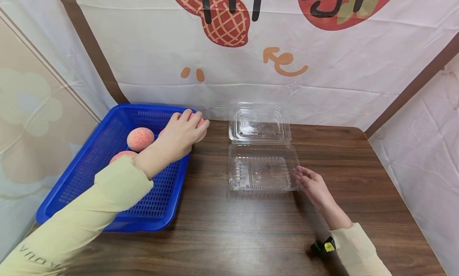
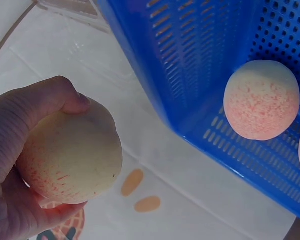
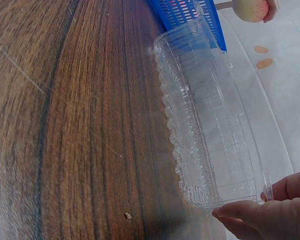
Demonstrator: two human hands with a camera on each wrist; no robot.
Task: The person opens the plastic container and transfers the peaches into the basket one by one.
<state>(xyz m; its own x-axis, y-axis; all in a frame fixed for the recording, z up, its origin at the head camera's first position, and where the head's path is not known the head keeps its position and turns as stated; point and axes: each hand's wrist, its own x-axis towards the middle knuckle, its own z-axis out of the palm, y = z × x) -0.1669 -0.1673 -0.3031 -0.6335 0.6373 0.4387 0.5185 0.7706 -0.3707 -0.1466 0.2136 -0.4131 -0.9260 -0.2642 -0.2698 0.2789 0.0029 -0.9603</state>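
Note:
My left hand (image 1: pixel 183 130) grips a pale peach (image 2: pixel 75 152) with pink speckles, thumb on one side and fingers on the other. It is over the right rim of a blue plastic basket (image 1: pixel 179 188), where more peaches (image 1: pixel 140 139) lie. A clear plastic clamshell box (image 1: pixel 263 168) sits on the table with its lid (image 1: pixel 259 122) folded back against the wall cloth. At the box's right edge, my right hand (image 1: pixel 313 186) pinches the rim between thumb and fingers. The right wrist view shows this pinch at the near corner of the box (image 3: pixel 215 125).
The brown wooden table (image 1: pixel 233 236) carries basket and box. Behind it hangs a white printed cloth (image 1: pixel 150 49), with more cloth at both sides. A black strap device with a yellow label (image 1: pixel 328 246) is by the right sleeve.

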